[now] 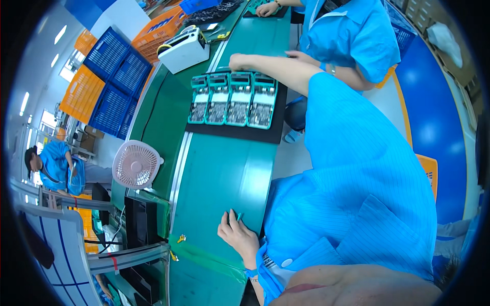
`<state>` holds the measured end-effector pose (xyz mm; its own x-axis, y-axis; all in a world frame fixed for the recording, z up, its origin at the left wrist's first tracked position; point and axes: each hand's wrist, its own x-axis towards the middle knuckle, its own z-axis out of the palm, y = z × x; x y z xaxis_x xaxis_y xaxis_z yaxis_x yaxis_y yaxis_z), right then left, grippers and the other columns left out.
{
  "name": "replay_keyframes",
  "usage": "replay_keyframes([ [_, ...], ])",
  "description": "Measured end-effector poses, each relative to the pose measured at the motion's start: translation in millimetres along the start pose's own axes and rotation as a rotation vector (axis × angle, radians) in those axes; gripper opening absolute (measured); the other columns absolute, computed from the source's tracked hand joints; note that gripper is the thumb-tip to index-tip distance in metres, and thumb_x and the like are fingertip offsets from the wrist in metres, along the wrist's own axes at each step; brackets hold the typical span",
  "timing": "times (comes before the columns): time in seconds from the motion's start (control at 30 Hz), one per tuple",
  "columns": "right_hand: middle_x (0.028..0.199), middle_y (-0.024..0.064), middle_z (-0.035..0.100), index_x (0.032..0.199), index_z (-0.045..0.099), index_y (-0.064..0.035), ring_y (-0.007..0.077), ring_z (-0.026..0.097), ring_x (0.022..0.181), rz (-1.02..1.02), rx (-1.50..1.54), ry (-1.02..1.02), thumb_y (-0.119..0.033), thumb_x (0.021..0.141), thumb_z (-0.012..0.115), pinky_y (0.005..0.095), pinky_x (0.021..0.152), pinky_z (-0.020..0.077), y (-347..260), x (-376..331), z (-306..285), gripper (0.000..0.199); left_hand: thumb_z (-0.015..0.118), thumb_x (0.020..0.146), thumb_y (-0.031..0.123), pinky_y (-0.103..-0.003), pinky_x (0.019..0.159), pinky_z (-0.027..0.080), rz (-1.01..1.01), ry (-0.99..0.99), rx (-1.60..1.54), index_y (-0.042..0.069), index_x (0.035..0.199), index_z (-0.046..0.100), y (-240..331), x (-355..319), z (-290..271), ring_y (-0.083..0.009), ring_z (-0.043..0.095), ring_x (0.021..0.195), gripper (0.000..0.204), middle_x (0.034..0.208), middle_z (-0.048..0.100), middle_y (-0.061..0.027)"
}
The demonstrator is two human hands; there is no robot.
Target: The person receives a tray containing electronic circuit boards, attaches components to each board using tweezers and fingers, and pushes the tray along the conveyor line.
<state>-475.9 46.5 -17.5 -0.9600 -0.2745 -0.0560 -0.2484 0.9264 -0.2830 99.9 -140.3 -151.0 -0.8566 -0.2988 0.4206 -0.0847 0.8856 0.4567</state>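
Several teal-framed handheld devices [225,99] with exposed circuit boards lie side by side on a black mat [232,131] on the green work surface. My right arm reaches across beyond them. At the mat's far edge, my right hand [241,62] is closed; what its fingers hold, if anything, is hidden. Nearer to me, my left hand [239,237] rests low over the green surface, fingers bent. A small teal piece [239,217] shows at its fingertips and seems pinched there; its kind is too small to tell.
A pink fan [136,164] and a white tape dispenser [185,51] stand along the left side. Small yellow pieces [181,238] lie near the metal rail. A co-worker in blue [347,38] sits close by on the far side. Blue and orange crates [109,71] are stacked beyond.
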Motion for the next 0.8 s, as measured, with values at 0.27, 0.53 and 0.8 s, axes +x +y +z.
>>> replay_keyframes([
  [0.27,0.084,0.0128,0.072,0.089,0.076,0.0001,0.0224,0.068,0.071,-0.465,0.335,0.208,-0.035,0.074,0.082,0.0407,0.065,0.0520,-55.9,-16.1,-16.1,0.039,0.057,0.094,0.000,-0.047,0.101,0.043,0.005,-0.001,0.047,0.002,0.130,0.061,-29.5,-5.1,0.1,-0.0378,0.046,0.122,0.036,0.136,0.054,-0.0174],
  [0.53,0.068,0.0156,0.065,0.080,0.069,-0.0029,0.0269,0.063,0.063,-1.535,0.209,-0.485,-0.040,0.082,0.077,0.0437,0.059,0.0480,-278.1,-219.8,175.9,0.038,0.059,0.093,0.001,-0.050,0.100,0.042,-0.029,0.020,0.081,0.002,0.129,0.062,-26.6,-7.1,-5.7,-0.0392,0.046,0.120,0.036,0.134,0.055,-0.0184],
  [0.8,0.073,0.0131,0.068,0.080,0.068,-0.0044,0.0308,0.067,0.069,-1.667,0.409,-0.519,-0.035,0.084,0.075,0.0443,0.062,0.0498,-344.4,-374.9,273.5,0.032,0.062,0.090,0.002,-0.051,0.097,0.043,-0.126,0.050,-0.093,0.000,0.125,0.064,-46.1,-16.0,-1.0,-0.0439,0.054,0.112,0.036,0.125,0.062,-0.0230],
])
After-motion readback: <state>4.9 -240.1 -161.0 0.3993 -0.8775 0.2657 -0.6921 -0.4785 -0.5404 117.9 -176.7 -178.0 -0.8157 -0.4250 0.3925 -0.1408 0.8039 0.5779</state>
